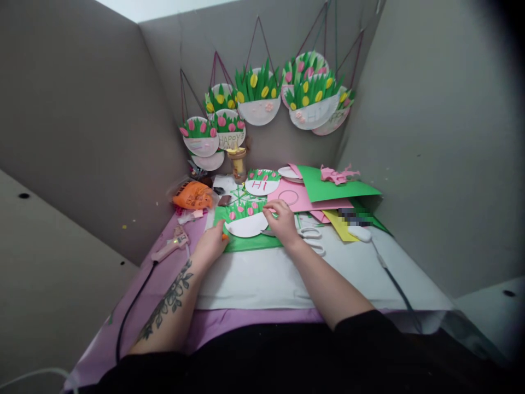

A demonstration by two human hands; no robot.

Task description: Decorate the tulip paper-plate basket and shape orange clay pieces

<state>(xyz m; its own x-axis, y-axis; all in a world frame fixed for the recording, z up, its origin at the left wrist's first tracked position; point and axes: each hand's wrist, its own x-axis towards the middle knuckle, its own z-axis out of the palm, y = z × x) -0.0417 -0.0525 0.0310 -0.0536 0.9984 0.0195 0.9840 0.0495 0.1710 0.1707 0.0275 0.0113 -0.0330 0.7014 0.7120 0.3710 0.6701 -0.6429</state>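
Observation:
A half paper plate (246, 226) with green paper grass and pink paper tulips (241, 210) above its straight edge lies on a green sheet (246, 244). At its left tip is my left hand (211, 242), thumb uppermost and fingers curled at the edge; a small orange spot shows by the fingertips. My right hand (282, 220) bends over the plate's right end, fingertips closed together by the last tulip. Exactly what those fingertips pinch is too small to see. White-handled scissors (311, 233) lie under and beside my right wrist, blades partly hidden.
A pink glue gun (171, 245) with a lit spot and black cord rests at left, near an orange bag (192, 195). Behind are a "HI" plate (262, 187) and coloured sheets (336, 186). Finished plates (259, 111) hang on the back wall. Grey panels enclose the table.

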